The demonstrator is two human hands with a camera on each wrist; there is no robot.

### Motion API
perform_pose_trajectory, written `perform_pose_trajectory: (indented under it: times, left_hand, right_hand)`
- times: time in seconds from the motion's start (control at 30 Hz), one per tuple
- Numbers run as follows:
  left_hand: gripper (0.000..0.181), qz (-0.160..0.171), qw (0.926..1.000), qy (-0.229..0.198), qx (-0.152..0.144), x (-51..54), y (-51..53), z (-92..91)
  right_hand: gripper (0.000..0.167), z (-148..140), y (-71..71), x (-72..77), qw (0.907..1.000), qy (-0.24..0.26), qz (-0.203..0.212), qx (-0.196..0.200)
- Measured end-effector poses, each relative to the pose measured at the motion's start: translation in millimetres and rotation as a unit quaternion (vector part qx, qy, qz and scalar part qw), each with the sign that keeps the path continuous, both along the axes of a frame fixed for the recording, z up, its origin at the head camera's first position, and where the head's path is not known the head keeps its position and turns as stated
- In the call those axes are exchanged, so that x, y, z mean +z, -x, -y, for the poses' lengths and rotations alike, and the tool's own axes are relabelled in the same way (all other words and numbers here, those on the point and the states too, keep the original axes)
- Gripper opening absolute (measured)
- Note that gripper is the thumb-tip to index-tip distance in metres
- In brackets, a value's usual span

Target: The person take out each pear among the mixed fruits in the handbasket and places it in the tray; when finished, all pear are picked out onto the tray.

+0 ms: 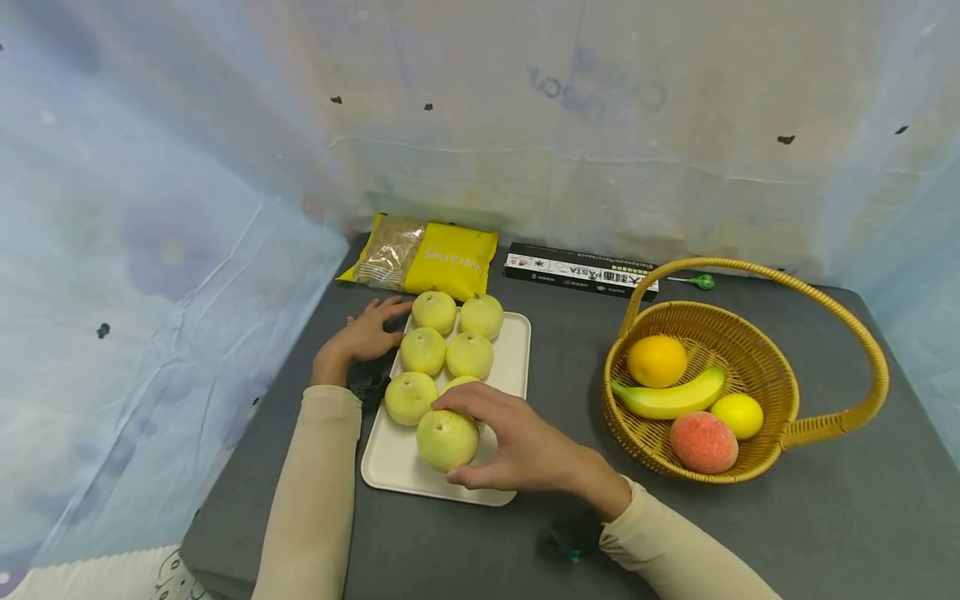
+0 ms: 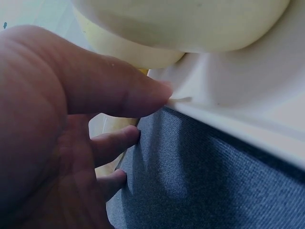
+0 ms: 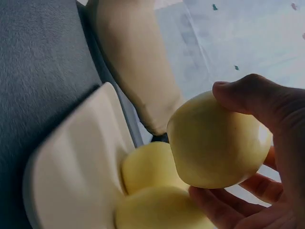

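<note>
My right hand (image 1: 517,442) holds a round yellow-green fruit (image 1: 447,441), smooth-skinned with a small stem mark on top, between thumb and fingers. In the right wrist view this fruit (image 3: 217,143) hangs above others like it. Below it lies a cream rectangular tray (image 1: 397,467), bearing several such fruits (image 1: 423,350) in two columns; one is partly hidden by my right hand. My left hand (image 1: 367,332) lies at the tray's left edge with fingers spread. In the left wrist view its thumb (image 2: 119,88) touches the tray rim (image 2: 228,129), beside the fruit.
Right of the tray stands a wicker basket (image 1: 787,379) with a tall handle, holding an orange (image 1: 657,361), a banana (image 1: 667,400), a lemon (image 1: 738,416) and a peach (image 1: 703,442). Behind are a yellow pasta bag (image 1: 450,258), a black pasta box (image 1: 577,271) and a small green item (image 1: 702,282).
</note>
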State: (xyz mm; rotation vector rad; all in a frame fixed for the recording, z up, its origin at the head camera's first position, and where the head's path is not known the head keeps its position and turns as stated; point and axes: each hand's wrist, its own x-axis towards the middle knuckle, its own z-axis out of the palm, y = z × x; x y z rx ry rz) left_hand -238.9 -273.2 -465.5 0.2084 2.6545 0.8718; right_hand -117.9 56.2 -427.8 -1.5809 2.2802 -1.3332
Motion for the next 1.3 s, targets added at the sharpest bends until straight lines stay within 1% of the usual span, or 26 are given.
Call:
perform_pose_trajectory:
  times: [0.1, 0.2, 0.33, 0.47, 0.63, 0.77, 0.9, 0.97, 1.1, 1.2, 1.3]
  left_hand:
    - [0.066, -0.001, 1.0000, 0.000, -0.001, 0.4, 0.0, -0.8]
    - [0.066, -0.002, 1.0000, 0.000, -0.002, 0.9, 0.7, -1.2]
    - [0.066, -0.001, 1.0000, -0.001, -0.003, 1.6, 1.6, -1.0]
    - [0.066, -0.001, 1.0000, 0.000, -0.005, 1.5, 2.0, -0.6]
    - [0.066, -0.002, 1.0000, 0.001, -0.005, 0.1, 2.2, -1.5]
    - [0.066, -0.002, 1.0000, 0.000, -0.004, 0.3, 2.4, -2.0]
    - [0.066, -0.003, 1.0000, -0.001, -0.004, 1.7, 2.9, -2.1]
    - [0.066, -0.004, 1.0000, -0.002, -0.004, 2.3, 2.8, -1.9]
    - [0.066, -0.003, 1.0000, -0.003, -0.004, 1.9, 2.2, -1.9]
    - [0.066, -0.001, 1.0000, -0.001, -0.003, 0.8, 1.5, -1.4]
    - [0.066, 0.003, 1.0000, 0.008, 0.000, 0.9, -1.4, 1.3]
  right_hand:
    - [0.071, 8.0, -2.7, -4.8, 0.9999, -0.013, -0.009, 0.005]
    - [0.071, 14.5, -6.2, -7.7, 0.9991, -0.037, -0.016, 0.009]
    - [0.072, 22.6, -10.3, -11.7, 0.9960, -0.073, -0.051, 0.010]
    - [0.072, 29.6, -14.2, -14.0, 0.9891, -0.115, -0.092, 0.008]
    - [0.068, 34.1, -19.3, -16.0, 0.9787, -0.159, -0.130, 0.006]
    - [0.066, 36.4, -20.3, -18.0, 0.9710, -0.173, -0.165, -0.014]
    - [0.062, 37.5, -21.1, -17.0, 0.9650, -0.168, -0.197, -0.040]
    - [0.060, 37.7, -21.8, -16.7, 0.9630, -0.164, -0.209, -0.046]
    - [0.059, 37.0, -22.4, -16.7, 0.9611, -0.161, -0.220, -0.045]
    - [0.059, 32.2, -20.9, -14.7, 0.9666, -0.148, -0.206, -0.038]
    - [0.058, 23.0, -17.5, -9.3, 0.9764, -0.123, -0.175, -0.029]
